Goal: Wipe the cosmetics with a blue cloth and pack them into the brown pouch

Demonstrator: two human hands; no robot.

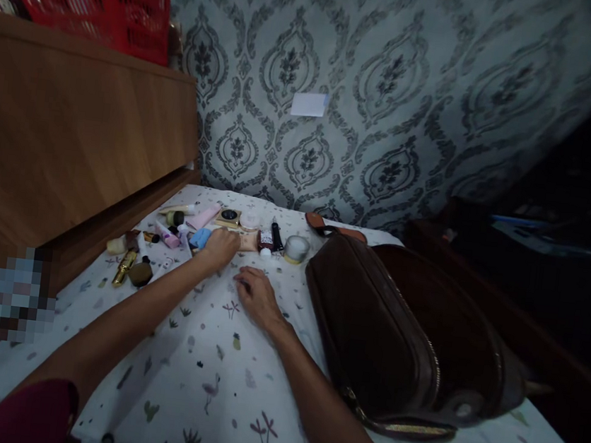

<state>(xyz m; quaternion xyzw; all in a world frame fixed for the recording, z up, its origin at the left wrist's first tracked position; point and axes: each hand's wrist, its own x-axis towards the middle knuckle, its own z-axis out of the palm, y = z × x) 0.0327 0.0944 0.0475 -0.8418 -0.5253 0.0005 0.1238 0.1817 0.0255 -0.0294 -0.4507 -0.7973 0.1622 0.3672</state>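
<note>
My left hand point(221, 247) reaches in among the cosmetics, its fingers curled downward and closed. What they hold, if anything, is hidden. Just left of it lies a blue item point(200, 238); against its right side is a beige packet point(249, 242). My right hand point(258, 294) rests low over the patterned sheet, loosely bent with fingers apart, nothing visible in it. Beyond it are a small white cap point(265, 254), a black tube point(276, 236) and a round jar point(296, 249). A gold compact point(228, 217) and a pink tube point(204, 216) lie farther back.
An unzipped brown leather bag point(364, 322) stands on the right. Brushes and tubes, including a gold tube point(124, 267) and a round brush point(141, 273), lie at left. A wooden cabinet point(82, 126) with a red basket point(96, 0) borders the left side; a papered wall point(379, 146) rises behind.
</note>
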